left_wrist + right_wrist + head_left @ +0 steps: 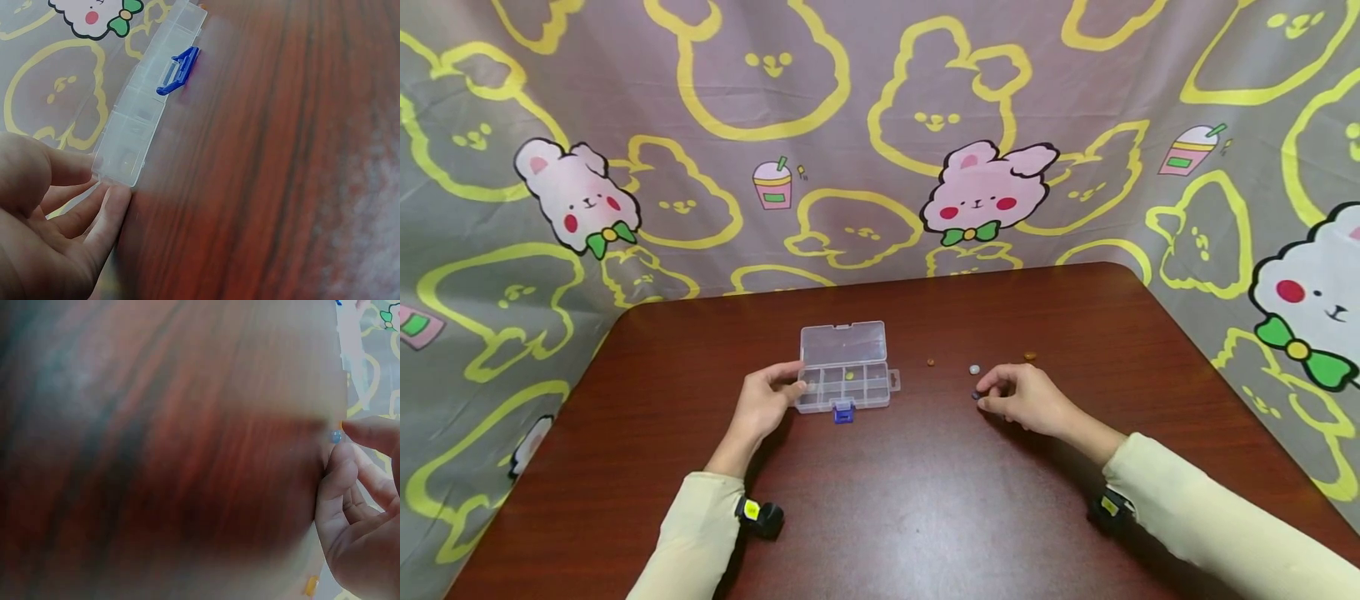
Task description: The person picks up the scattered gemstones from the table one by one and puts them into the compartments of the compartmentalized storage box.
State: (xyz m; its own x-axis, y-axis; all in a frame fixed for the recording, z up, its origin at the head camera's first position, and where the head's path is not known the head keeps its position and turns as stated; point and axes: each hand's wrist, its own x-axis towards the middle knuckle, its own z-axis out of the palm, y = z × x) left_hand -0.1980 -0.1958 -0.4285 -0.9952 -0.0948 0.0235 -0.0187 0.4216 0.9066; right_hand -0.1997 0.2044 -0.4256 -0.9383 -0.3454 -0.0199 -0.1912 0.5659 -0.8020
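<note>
A clear plastic compartment box (844,373) lies on the dark wooden table (925,500) with its lid open and a blue latch (844,412) at the front. One yellow bead (849,376) sits in a compartment. My left hand (792,385) grips the box's left end between thumb and fingers; the left wrist view shows the fingers (107,209) at the corner of the box (147,109). Right of the box, my right hand (987,396) rests on the table and pinches a small blue bead (335,436) between thumb and forefinger.
Loose beads lie on the table beyond my right hand: an orange one (930,362), a pale grey one (974,368) and a brown one (1030,356). Another orange bead (310,585) shows near my right palm. A cartoon-print cloth (880,125) hangs behind and beside the table.
</note>
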